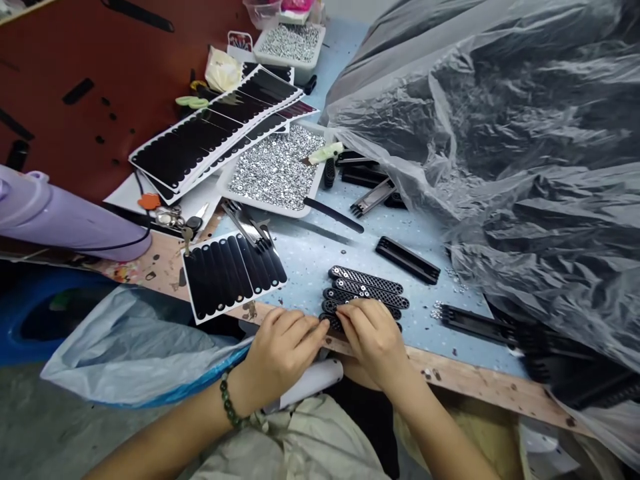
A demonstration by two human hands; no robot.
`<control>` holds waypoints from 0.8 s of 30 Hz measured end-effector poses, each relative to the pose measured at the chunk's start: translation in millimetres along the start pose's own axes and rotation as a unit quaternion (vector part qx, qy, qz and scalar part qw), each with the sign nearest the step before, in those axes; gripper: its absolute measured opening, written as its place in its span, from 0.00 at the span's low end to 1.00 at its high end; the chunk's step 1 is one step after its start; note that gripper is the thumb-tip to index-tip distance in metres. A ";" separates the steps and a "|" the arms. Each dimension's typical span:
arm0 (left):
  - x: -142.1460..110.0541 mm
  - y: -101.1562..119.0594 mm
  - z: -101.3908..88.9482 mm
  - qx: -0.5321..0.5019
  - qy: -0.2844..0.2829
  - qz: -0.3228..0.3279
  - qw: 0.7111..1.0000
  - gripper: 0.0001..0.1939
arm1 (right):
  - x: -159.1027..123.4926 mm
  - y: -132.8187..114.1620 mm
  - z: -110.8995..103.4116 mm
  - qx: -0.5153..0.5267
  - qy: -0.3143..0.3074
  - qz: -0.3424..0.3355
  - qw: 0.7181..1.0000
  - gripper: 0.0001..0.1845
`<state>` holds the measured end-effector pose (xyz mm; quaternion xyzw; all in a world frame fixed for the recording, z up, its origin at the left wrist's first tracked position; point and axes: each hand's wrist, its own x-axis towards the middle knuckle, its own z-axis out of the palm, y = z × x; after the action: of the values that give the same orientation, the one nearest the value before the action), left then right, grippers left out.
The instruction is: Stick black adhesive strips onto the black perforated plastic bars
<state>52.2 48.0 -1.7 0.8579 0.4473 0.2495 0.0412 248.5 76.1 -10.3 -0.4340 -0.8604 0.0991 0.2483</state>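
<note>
A: Head view only. Where are the hands?

B: The left hand [283, 353], a green bead bracelet [229, 399] on its wrist, and the right hand [373, 343] sit side by side, reaching over the worn wooden edge [465, 377] of the worktop.

A: And the fingers?

B: The curled fingers [313, 330] of the left hand touch the near end of the lowest bar, and the right hand's fingers [355, 317] lie curved over the near bars. They're bent and in contact, but whether they're actually gripping, I can't tell.

A: What bars?

B: A close-set row of slim black lattice-patterned bars with small silver fittings [365, 293], lying flat on the speckled pale-blue worktop surface [320, 267], just beyond the wooden edge. The nearest bar is partly hidden by the hands.

A: What's around them, and how much room is there?

B: Not much on the right: a long black slotted bar [407, 260] lies just above the row, and a line of black bars [475, 325] runs toward the crumpled grey plastic sheeting [500, 133]. To the left, a white-backed sheet of black strips [233, 273] lies near the left hand, right at the worktop's edge. Farther up sits a white tray of silver washers [275, 167] — well apart from the hands.
</note>
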 end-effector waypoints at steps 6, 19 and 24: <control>-2.6 -0.3 5.0 0.003 0.001 0.005 1.000 0.12 | 8.7 -2.8 1.4 -0.032 -0.021 -0.035 0.999 0.12; 9.5 -1.9 11.4 -0.009 0.031 -0.007 0.999 0.07 | 8.4 2.3 -0.8 0.025 -0.025 -0.067 0.997 0.14; -0.8 -7.2 7.6 0.016 0.006 0.045 0.999 0.11 | 10.3 1.4 1.4 0.009 -0.011 -0.068 0.998 0.11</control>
<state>49.9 52.8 -10.8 0.8762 0.4124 0.2489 0.0140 243.7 85.2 -8.6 -0.3712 -0.8895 0.0948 0.2492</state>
